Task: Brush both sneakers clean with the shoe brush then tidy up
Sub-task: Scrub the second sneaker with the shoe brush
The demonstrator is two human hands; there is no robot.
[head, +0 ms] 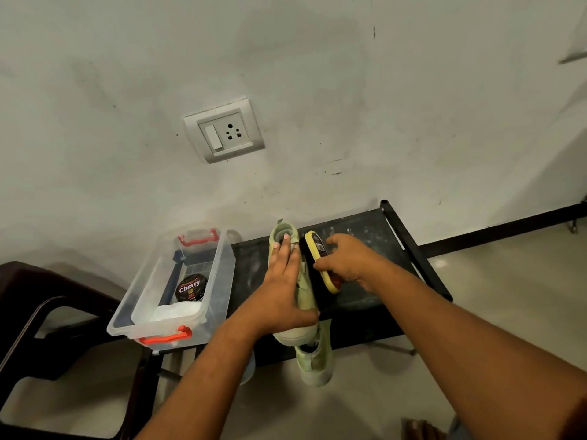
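Observation:
A pale green sneaker [303,289] lies on the black rack top [365,236], heel toward the wall. My left hand [282,281] holds it from the left, fingers straight along its side and thumb under its right edge. My right hand [346,258] grips a yellow shoe brush [319,249] with a dark label, pressed against the sneaker's right side. The second pale green sneaker [314,363] sits lower, below the rack's front edge, partly hidden by the first.
A clear plastic box [219,281] with red handles stands at the rack's left end, holding a Cherry polish tin [190,288] and a white cloth [176,312]. A dark plastic chair [38,300] stands at left. A wall socket [224,130] is above.

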